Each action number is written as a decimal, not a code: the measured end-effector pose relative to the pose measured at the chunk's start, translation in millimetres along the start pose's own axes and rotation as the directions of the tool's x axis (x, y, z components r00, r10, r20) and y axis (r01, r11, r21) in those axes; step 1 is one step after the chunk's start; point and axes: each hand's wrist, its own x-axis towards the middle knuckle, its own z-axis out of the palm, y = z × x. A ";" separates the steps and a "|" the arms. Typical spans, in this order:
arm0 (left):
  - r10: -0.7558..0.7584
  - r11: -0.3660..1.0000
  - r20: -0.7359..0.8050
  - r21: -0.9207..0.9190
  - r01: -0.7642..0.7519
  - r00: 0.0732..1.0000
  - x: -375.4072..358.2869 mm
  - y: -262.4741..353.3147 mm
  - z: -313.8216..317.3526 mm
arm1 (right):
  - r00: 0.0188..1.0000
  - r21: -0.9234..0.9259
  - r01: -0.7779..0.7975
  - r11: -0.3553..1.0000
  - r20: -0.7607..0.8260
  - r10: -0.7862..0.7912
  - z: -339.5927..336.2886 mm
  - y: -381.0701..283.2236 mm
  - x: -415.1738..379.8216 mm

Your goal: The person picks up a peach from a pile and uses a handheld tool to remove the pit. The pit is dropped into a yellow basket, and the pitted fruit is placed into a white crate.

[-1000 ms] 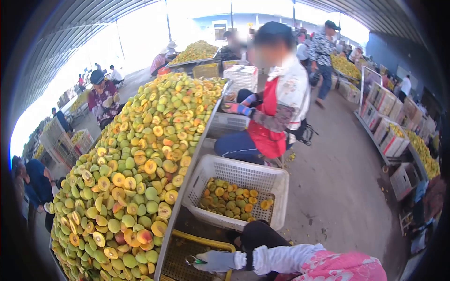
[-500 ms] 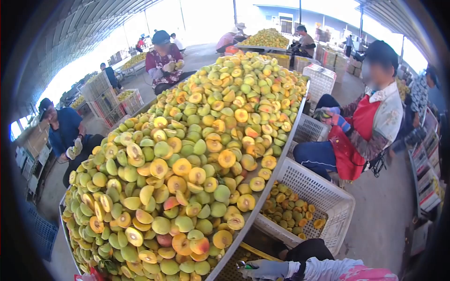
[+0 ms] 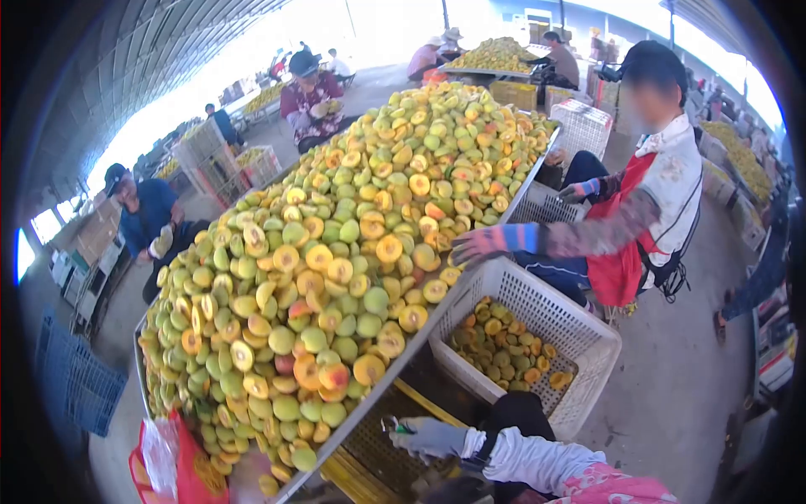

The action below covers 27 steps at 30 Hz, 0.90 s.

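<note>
My right hand, in a grey glove, is closed on a small green and metal tool. It is beside the metal rim of a table, above a yellow crate. Halved and whole green-yellow fruit is heaped high on that table. A white crate with fruit pieces in it stands just beyond my right hand. My left hand is out of view.
A co-worker in a red apron sits at the right, one striped-gloved hand at the heap's edge. Two more people sit across the heap. A red bag hangs at the near left corner; blue crates stand at far left.
The view has shifted. The red-aproned co-worker's hands have parted, and one now reaches to the heap. My right hand shows further left and higher, still with the tool.
</note>
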 end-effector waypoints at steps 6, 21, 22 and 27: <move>-0.255 0.966 -0.356 -0.118 0.228 0.899 -41.8 58.4 -98.9 | 0.983 0.133 0.124 0.983 -0.148 -0.104 -7.8 -2.0 -13.3; 0.037 0.509 -0.994 -0.071 0.858 -0.104 -36.2 23.0 -327.1 | 0.980 0.222 0.034 0.974 -0.200 0.012 -8.0 -15.5 -7.9; 0.031 0.507 -0.994 -0.071 0.859 -0.100 -41.5 15.0 -330.2 | 0.979 0.225 0.027 0.974 -0.201 0.019 -5.7 -11.1 -4.9; 0.092 0.692 -0.994 0.024 0.721 -0.056 -65.8 10.1 -302.5 | 0.975 -0.162 0.037 0.986 -0.209 -0.071 11.6 -10.2 -9.4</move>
